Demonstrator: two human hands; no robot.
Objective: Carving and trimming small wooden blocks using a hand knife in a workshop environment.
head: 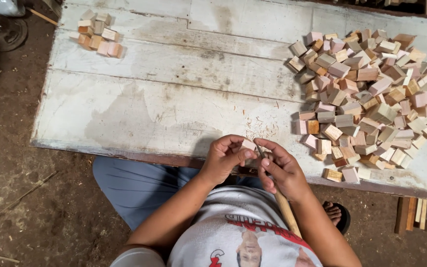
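Far to my left, at the top corner of the white wooden table (174, 99), sits a small pile of wood blocks (99, 33). It is well apart from my hands. Under the table edge I can see my blue trousers (134, 185) and the brown dirt floor (21, 163).

My left hand (222, 159) is just over the near edge of the table. Its fingers are curled in tight around a little wood block (247, 145). The block is pale and pinkish. It sits at the tips of my fingers, with my thumb pressed on its lower side. Most of the block is hidden by my fingers, so I can only see its top corner.

My right hand (281, 169) is just beside the left one, and the two are touching. It is closed around a carving tool (282, 200) with a long pale wooden handle. The handle runs back down toward my shirt. The thin dark blade pokes up out of my fist and meets the little block, right between my two hands.

Small wood shavings (263, 126) lie on the table just past my hands.

To my right is a big heap of wood blocks (366, 94), tan, pink and brown. It is near my right hand but not touching it.
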